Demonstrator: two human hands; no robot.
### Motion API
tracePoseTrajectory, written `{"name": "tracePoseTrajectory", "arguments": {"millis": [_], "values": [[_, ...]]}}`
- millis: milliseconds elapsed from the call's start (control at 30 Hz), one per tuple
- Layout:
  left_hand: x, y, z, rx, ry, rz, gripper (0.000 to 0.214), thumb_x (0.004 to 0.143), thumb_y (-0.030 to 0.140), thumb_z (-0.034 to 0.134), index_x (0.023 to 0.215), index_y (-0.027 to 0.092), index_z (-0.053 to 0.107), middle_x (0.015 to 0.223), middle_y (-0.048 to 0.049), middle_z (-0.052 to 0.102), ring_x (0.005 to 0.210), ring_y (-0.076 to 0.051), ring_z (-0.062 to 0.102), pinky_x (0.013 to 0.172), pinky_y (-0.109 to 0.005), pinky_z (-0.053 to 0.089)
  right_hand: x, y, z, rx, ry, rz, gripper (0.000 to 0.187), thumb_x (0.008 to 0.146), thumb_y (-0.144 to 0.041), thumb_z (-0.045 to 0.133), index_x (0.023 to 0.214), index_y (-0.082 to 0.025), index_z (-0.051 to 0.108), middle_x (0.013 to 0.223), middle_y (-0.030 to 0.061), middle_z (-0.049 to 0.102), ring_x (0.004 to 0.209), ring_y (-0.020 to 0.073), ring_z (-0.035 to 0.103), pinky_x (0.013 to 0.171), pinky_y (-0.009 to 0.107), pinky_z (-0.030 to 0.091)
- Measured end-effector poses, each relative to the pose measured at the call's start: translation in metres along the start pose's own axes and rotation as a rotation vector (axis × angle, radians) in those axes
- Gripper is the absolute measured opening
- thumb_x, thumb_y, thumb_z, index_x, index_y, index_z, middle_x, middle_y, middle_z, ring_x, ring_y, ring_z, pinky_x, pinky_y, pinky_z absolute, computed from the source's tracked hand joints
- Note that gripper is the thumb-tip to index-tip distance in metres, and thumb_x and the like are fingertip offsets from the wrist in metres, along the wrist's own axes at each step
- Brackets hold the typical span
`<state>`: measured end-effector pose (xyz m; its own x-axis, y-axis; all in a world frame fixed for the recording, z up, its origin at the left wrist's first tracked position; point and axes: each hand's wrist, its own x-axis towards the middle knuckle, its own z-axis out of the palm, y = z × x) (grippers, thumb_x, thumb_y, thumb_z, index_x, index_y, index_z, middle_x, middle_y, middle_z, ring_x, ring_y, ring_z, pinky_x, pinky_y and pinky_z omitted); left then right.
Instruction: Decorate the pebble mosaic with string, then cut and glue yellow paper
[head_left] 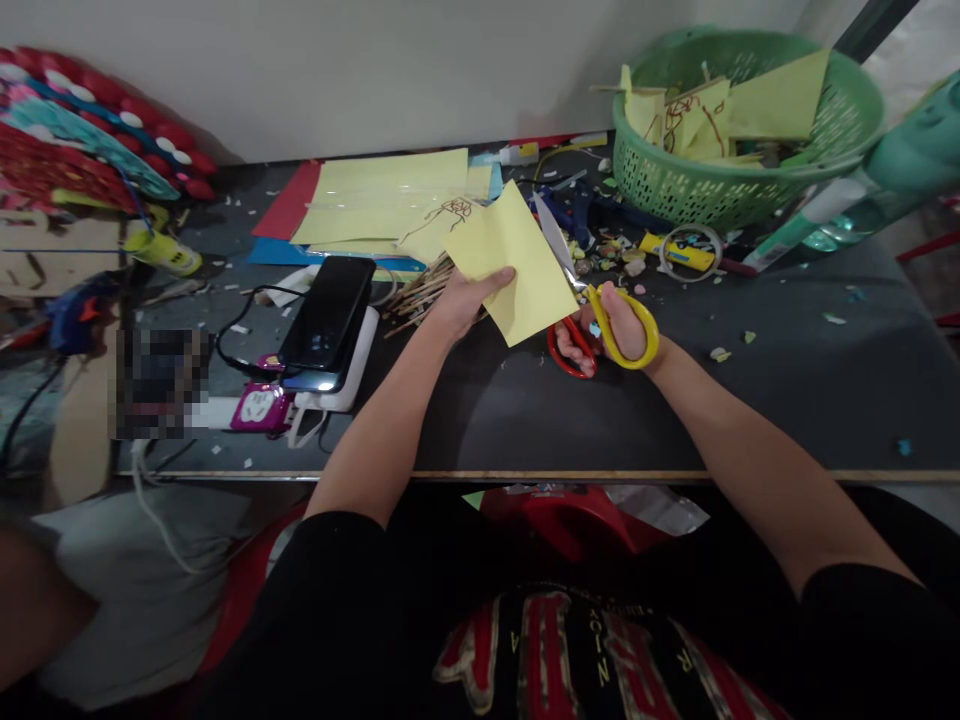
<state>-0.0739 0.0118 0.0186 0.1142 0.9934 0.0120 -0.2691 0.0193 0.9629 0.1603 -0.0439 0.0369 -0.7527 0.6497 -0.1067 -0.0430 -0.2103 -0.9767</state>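
Note:
My left hand (466, 298) grips a piece of yellow paper (525, 265), thumb on top and the other fingers hidden beneath it. In my right hand (622, 322) is a pair of scissors (643, 330) with one yellow and one red handle loop. The handles are spread, and a blade lies along the paper's right edge; whether it touches the paper I cannot tell. Behind the held paper lie thin wooden sticks (420, 292), partly covered by my left hand. Yellow sheets (390, 190) rest flat farther back, over red and blue ones.
A green basket (690, 190) with yellow paper pieces stands at the back right, beside a teal bottle (847, 215). A tape roll (690, 252) and small scraps lie before it. To the left are a black phone (330, 310), cables and a purple-and-white socket strip (262, 405).

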Motion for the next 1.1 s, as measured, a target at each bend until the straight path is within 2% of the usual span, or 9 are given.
{"name": "tracePoseTrajectory", "arguments": {"millis": [300, 467, 533, 600, 700, 733, 800, 967, 1100], "values": [[-0.001, -0.001, 0.002, 0.034, 0.006, 0.067, 0.081, 0.061, 0.041, 0.089, 0.132, 0.020, 0.056, 0.116, -0.0118, 0.074, 0.116, -0.035, 0.068, 0.103, -0.051, 0.056, 0.002, 0.004, 0.001, 0.029, 0.002, 0.013, 0.087, 0.068, -0.101, 0.023, 0.079, -0.018, 0.049, 0.056, -0.0022, 0.041, 0.043, 0.0092, 0.043, 0.041, 0.024, 0.043], [0.003, -0.004, 0.003, 0.059, 0.046, 0.097, 0.080, 0.061, 0.044, 0.088, 0.131, 0.023, 0.057, 0.116, -0.0111, 0.073, 0.120, -0.034, 0.066, 0.105, -0.049, 0.054, 0.001, 0.004, -0.006, 0.066, -0.060, -0.007, 0.086, 0.069, -0.100, 0.027, 0.081, -0.018, 0.049, 0.057, -0.0025, 0.041, 0.045, 0.0084, 0.042, 0.042, 0.023, 0.044], [0.007, -0.004, 0.001, 0.081, 0.132, 0.127, 0.080, 0.060, 0.051, 0.087, 0.130, 0.025, 0.057, 0.124, -0.0101, 0.071, 0.126, -0.033, 0.062, 0.109, -0.046, 0.051, -0.001, 0.004, -0.008, 0.069, -0.092, -0.002, 0.084, 0.071, -0.099, 0.029, 0.081, -0.018, 0.048, 0.058, -0.0024, 0.042, 0.044, 0.0082, 0.042, 0.041, 0.023, 0.043], [0.010, -0.001, -0.002, 0.120, 0.290, 0.208, 0.080, 0.064, 0.058, 0.082, 0.132, 0.027, 0.055, 0.134, -0.0084, 0.066, 0.132, -0.030, 0.057, 0.113, -0.041, 0.047, -0.001, 0.003, -0.009, 0.075, -0.086, -0.021, 0.081, 0.073, -0.097, 0.030, 0.081, -0.018, 0.047, 0.058, -0.0024, 0.043, 0.044, 0.0084, 0.042, 0.040, 0.023, 0.042], [0.005, 0.011, -0.009, 0.220, 0.482, 0.373, 0.073, 0.076, 0.066, 0.069, 0.136, 0.028, 0.051, 0.144, -0.0051, 0.057, 0.149, -0.025, 0.037, 0.122, -0.037, 0.035, 0.001, 0.003, -0.004, 0.085, 0.004, -0.132, 0.072, 0.077, -0.090, 0.038, 0.080, -0.019, 0.046, 0.058, -0.0031, 0.044, 0.044, 0.0086, 0.043, 0.042, 0.024, 0.043], [0.001, 0.016, -0.011, 0.264, 0.453, 0.384, 0.070, 0.080, 0.068, 0.065, 0.136, 0.028, 0.053, 0.146, -0.0030, 0.056, 0.154, -0.023, 0.025, 0.125, -0.036, 0.029, 0.002, 0.003, -0.001, 0.082, 0.052, -0.175, 0.067, 0.077, -0.087, 0.043, 0.080, -0.020, 0.045, 0.059, -0.0030, 0.045, 0.045, 0.0085, 0.044, 0.044, 0.024, 0.044], [-0.008, 0.024, -0.013, 0.395, 0.278, 0.367, 0.058, 0.081, 0.065, 0.065, 0.126, 0.028, 0.062, 0.145, -0.0015, 0.056, 0.158, -0.025, 0.012, 0.128, -0.039, 0.022, 0.006, 0.005, 0.006, 0.064, 0.166, -0.237, 0.061, 0.077, -0.081, 0.053, 0.079, -0.021, 0.042, 0.064, -0.0018, 0.050, 0.049, 0.0090, 0.048, 0.048, 0.025, 0.046], [-0.020, 0.026, -0.013, 0.697, 0.000, 0.376, 0.032, 0.064, 0.037, 0.088, 0.092, 0.027, 0.076, 0.125, -0.0071, 0.070, 0.150, -0.033, 0.034, 0.129, -0.043, 0.011, 0.013, 0.012, 0.007, 0.056, 0.517, -0.308, 0.049, 0.077, -0.057, 0.073, 0.083, -0.023, 0.037, 0.075, -0.0015, 0.050, 0.065, 0.0112, 0.053, 0.056, 0.025, 0.047], [-0.017, 0.020, -0.014, 0.804, -0.085, 0.352, 0.020, 0.074, 0.034, 0.080, 0.094, 0.030, 0.078, 0.126, -0.0049, 0.071, 0.147, -0.029, 0.040, 0.129, -0.039, 0.004, 0.013, 0.009, -0.001, 0.022, 0.620, -0.310, 0.049, 0.073, -0.047, 0.079, 0.081, -0.024, 0.036, 0.072, -0.0022, 0.045, 0.068, 0.0130, 0.049, 0.055, 0.026, 0.047]]}}
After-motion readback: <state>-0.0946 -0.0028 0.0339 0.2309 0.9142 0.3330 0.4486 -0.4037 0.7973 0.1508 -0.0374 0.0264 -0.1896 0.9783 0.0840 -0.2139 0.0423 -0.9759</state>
